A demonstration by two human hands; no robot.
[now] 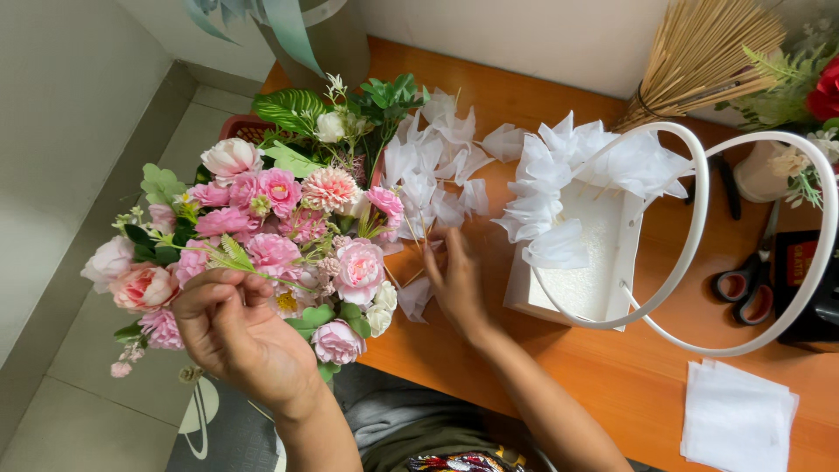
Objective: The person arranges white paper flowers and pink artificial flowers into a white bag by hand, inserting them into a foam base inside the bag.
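Left hand (232, 328) pinching green sprig (229, 255), stem lying crosswise, tip pointing left.

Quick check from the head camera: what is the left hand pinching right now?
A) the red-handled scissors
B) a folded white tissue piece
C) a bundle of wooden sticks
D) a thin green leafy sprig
D: the left hand pinches a thin green leafy sprig over the pink artificial flowers; the red-handled scissors lie untouched on the orange wooden table.
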